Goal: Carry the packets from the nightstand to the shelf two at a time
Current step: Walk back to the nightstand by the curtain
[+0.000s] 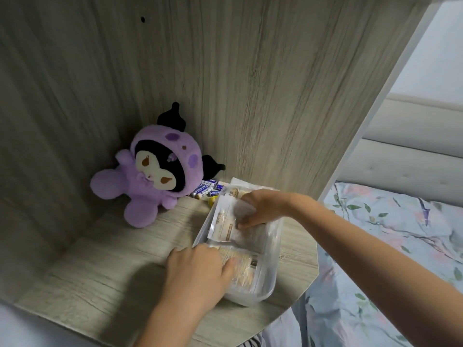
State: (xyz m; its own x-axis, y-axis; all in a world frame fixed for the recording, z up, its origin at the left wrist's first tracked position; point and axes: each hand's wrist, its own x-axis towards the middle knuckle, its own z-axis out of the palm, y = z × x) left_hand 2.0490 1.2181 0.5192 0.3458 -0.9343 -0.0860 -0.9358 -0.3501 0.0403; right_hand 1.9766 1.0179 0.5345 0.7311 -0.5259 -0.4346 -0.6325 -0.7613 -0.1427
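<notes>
Both hands in the clear plastic bin (271,249) on the grey wood-grain shelf (105,266); left hand (198,274) grips the near clear biscuit packet (244,270); right hand (260,209) pinches the far white-labelled packet (225,225); purple plush toy (150,176) behind.

Bare wooden surface (105,266) open left of the clear bin (271,276), plush toy (152,176) and batteries (206,190) crowding the back corner (wooden panels close behind), bed (375,246) bordering right.

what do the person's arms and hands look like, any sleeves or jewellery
Both forearms are bare, with no sleeve in view on either. The left hand and the right hand show no glove, ring, watch or bracelet. A strip of black-and-white striped fabric shows at the bottom edge, probably clothing.
</notes>
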